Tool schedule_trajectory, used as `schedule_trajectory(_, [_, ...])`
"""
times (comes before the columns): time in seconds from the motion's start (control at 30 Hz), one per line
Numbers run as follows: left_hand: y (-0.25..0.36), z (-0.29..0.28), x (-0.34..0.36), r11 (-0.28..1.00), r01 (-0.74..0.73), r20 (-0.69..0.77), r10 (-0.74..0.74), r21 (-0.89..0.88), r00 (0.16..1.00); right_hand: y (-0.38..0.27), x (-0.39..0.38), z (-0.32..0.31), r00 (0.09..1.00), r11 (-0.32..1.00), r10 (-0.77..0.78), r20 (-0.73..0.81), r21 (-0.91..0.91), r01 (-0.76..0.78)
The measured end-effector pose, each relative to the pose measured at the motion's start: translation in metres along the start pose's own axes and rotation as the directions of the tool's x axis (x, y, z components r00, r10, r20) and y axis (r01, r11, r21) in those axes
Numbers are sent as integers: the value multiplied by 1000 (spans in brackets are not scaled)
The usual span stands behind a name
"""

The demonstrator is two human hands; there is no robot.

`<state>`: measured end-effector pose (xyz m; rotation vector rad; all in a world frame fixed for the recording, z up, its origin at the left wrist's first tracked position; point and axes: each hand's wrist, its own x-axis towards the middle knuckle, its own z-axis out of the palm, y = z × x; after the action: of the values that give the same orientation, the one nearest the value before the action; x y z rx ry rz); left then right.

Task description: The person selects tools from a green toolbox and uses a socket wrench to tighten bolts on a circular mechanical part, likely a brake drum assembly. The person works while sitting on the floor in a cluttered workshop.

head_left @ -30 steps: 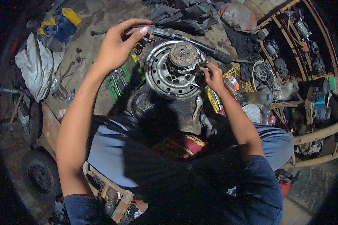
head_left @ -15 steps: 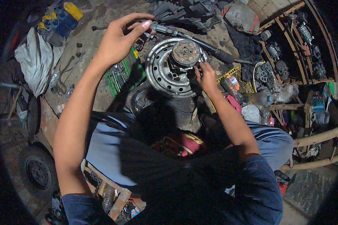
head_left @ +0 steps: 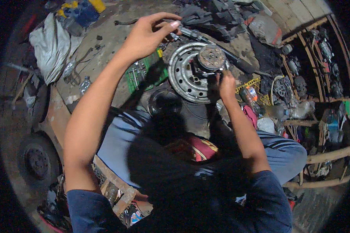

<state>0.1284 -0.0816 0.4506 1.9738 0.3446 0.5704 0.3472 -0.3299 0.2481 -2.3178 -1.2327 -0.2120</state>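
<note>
1. Since the earlier frame: left hand (head_left: 149,35) has risen off the work, fingers spread and empty, above the green socket tray (head_left: 144,70).
2. Round pulley unit (head_left: 212,57) sits on the steel wheel rim (head_left: 190,73), on the floor before the knees.
3. Right hand (head_left: 225,83) rests at the unit's near edge, fingers curled on it.
4. Beyond: long metal bar (head_left: 221,46); right: yellow crate (head_left: 252,83), plastic bottle (head_left: 251,99).

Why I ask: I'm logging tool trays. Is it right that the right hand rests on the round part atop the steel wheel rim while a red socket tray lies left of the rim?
Not quite: the socket tray is green, not red, as the head view shows. The rest holds: the right hand rests on the round part atop the steel wheel rim, with the tray left of it.
</note>
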Motion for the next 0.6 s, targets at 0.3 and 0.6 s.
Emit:
schedule_trajectory(0.3, [-20,-41,-25,989,32,-134,-12,142,991,27,2,8,988,987,145,-56,-54,-148])
schedule_trajectory(0.6, [-6,-75,-59,989,68,-253,-33,129,967,-86,20,-46,941,884,-321,-108,322,339])
